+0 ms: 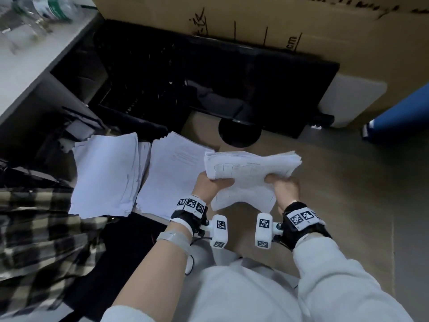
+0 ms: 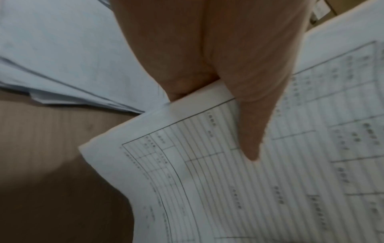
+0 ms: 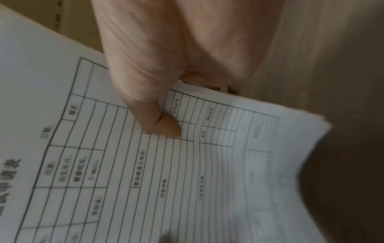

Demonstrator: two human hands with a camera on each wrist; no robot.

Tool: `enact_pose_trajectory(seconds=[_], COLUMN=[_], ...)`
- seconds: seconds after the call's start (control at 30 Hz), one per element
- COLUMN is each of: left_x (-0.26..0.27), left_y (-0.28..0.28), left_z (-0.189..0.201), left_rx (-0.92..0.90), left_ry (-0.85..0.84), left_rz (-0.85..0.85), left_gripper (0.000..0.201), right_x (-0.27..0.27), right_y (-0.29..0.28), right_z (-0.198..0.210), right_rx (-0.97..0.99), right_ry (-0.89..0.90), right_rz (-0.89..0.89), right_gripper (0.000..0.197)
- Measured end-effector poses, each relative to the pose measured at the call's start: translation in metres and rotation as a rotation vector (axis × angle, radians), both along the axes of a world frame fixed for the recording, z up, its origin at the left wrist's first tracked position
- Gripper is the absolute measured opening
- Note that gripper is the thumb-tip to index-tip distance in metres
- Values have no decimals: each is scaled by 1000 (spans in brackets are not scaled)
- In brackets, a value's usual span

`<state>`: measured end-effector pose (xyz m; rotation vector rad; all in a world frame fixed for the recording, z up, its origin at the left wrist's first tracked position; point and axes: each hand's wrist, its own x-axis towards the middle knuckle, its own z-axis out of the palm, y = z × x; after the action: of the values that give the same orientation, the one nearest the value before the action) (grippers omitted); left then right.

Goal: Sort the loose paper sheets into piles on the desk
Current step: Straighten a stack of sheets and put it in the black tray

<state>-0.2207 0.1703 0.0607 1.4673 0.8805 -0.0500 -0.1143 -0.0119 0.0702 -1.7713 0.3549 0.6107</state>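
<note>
Both hands hold one thick bundle of printed forms (image 1: 249, 169) above the brown desk (image 1: 336, 194). My left hand (image 1: 212, 184) grips its left edge, thumb on top. My right hand (image 1: 284, 185) grips the right edge the same way. The bundle sags in the middle. In the left wrist view the thumb (image 2: 251, 115) presses on the top form (image 2: 270, 180), a ruled table. In the right wrist view the thumb (image 3: 153, 115) pinches the same bundle (image 3: 187, 180). Two white paper piles lie flat to the left: one (image 1: 106, 173) far left, one (image 1: 169, 175) beside my left hand.
A black monitor (image 1: 209, 84) on a round stand (image 1: 240, 133) sits behind the piles. A large cardboard box (image 1: 278, 19) stands at the back. A plaid cloth (image 1: 39, 240) lies at the left, a blue object (image 1: 401, 112) at the right.
</note>
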Motion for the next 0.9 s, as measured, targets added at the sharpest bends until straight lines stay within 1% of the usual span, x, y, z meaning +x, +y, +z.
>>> enact_pose_trajectory(seconds=[0.07,0.13,0.17,0.2,0.23,0.3,0.37,0.4,0.47,0.53,0.6,0.67,0.73,0.77,0.83,0.87,0.9], left_x=[-7,-14,-16,-18,-21,-28,-33,-34,-30,-19,-2,18,33,40,52,58,63], left_y=[16,38,48,62,78,114,153,173,208,237,257,271,282,288,298,302,306], left_z=[2,1,3,5,8,16,26,32,46,59,67,73,69,63,51,45,38], left_rx=[-68,-84,-60,-22,38,141,239,270,290,309,257,243,261,283,335,362,386], left_ry=[-57,-98,-99,-92,-64,-14,-39,-56,-95,-112,-192,-258,-262,-245,-169,-131,-110], left_rz=[-29,-56,-45,-12,55,218,378,450,574,661,730,752,716,679,588,549,526], left_gripper=[38,42,38,32,31,41,32,26,23,20,14,12,4,4,17,29,36], right_x=[14,26,28,31,31,26,18,16,14,18,24,31,38,42,49,54,60], right_y=[23,57,72,93,115,161,204,223,255,282,301,314,324,329,341,349,357], right_z=[16,35,45,49,51,47,48,48,48,45,43,42,40,40,42,43,44], right_rx=[-21,-6,20,35,43,88,105,99,119,148,162,165,159,173,218,233,252], right_ry=[-35,-43,-47,-60,-85,-153,-159,-143,-130,-130,-112,-89,-84,-83,-85,-88,-86], right_rz=[78,133,155,182,220,304,371,399,447,474,463,450,457,470,513,540,565], right_gripper=[13,7,2,4,10,29,58,67,71,67,62,59,57,57,57,57,58])
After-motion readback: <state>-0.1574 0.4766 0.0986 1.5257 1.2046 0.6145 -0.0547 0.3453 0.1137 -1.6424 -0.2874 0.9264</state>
